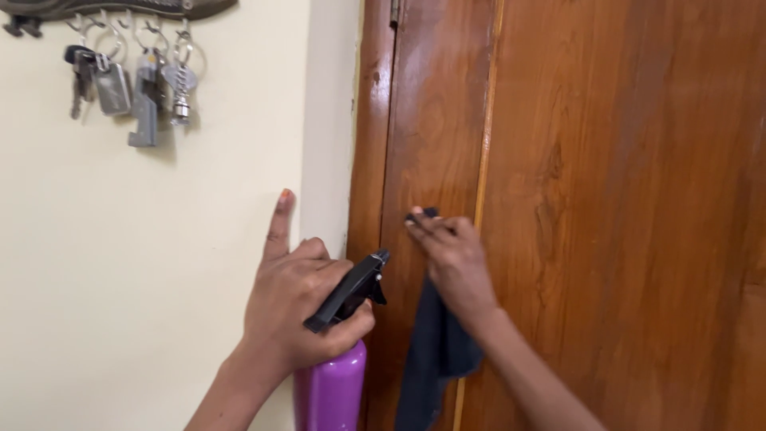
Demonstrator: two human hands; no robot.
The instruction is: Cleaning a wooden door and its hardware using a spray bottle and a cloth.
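1. The wooden door (622, 199) fills the right of my view, upright, its grain and panel edges running top to bottom. That vertical face is the surface my hands work against; no table or counter shows.
2. Left of the door frame (369, 160) stands a cream wall (159, 263), with a key rack (120, 9) at the top edge and several keys (136, 84) hanging from its hooks.
3. The dark cloth (435, 351) lies flat on the door close beside the frame, its long axis vertical, most of it hanging down below my hand.
4. My right hand (451, 259) is the nearer one: it is pressed onto the cloth's upper end, fingers flat and closed over it.
5. My left hand (299, 307) sits just left of it, in front of the wall, clenched around a purple spray bottle (331, 391) held upright, black trigger head (351, 291) pointing toward the door, forefinger stuck up straight.
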